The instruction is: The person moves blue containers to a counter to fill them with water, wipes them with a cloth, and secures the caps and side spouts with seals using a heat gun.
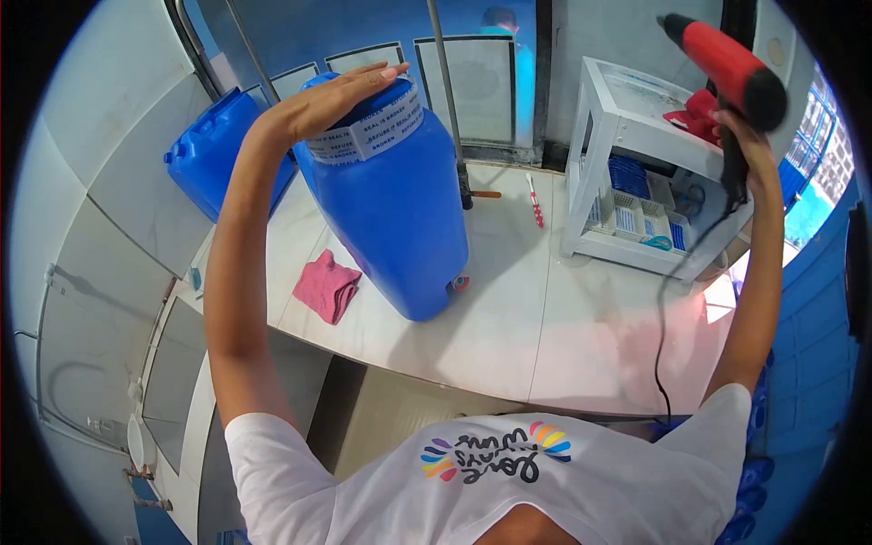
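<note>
A tall blue container [395, 213] stands on the white tiled counter, with a printed seal band [377, 132] around its top. My left hand [341, 102] lies flat over the container's top, fingers stretched out. At the right, above a white shelf unit, my right hand [747, 145] is wrapped round the handle of a red and black heat gun [727, 68]. The heat gun's nozzle points to the upper left, away from the container. Its black cord hangs down past the counter's front edge. A small tap [460, 283] shows low on the container.
A pink cloth [327, 286] lies left of the container. Another blue container [213, 150] stands behind at the left. A red and white toothbrush [535, 202] lies right of a vertical pipe [445, 82]. The white shelf unit [590, 163] holds baskets. A person [522, 86] shows beyond the glass.
</note>
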A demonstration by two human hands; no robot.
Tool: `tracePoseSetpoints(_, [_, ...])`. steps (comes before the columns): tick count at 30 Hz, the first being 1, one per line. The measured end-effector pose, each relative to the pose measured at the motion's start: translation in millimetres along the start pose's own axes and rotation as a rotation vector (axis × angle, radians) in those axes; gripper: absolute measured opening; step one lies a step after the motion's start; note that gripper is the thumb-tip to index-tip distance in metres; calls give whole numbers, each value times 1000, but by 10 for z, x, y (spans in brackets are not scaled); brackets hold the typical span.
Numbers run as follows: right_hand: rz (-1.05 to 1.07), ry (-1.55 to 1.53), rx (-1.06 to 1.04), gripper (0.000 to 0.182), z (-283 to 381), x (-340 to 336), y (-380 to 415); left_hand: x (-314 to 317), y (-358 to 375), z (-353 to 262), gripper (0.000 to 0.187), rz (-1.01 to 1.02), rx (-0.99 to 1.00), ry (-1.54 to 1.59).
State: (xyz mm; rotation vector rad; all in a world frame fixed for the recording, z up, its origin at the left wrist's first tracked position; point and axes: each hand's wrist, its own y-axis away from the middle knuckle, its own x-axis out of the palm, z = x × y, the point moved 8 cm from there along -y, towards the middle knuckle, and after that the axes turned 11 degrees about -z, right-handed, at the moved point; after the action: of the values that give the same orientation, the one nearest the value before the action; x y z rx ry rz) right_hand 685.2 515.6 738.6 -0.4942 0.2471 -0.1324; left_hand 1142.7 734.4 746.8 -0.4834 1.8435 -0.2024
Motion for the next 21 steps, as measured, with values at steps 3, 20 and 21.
tracePoseSetpoints(3, [202, -494, 34, 36, 141, 151, 688, 34, -36, 61, 82, -19, 35, -46])
tracePoseSetpoints(20, [520, -956, 436, 44, 211, 1372, 2626, 50, -18, 19, 74, 19, 42, -85])
tracePoseSetpoints(21, [522, -957, 436, 44, 213, 1374, 2644, 55, -24, 12, 74, 22, 51, -76])
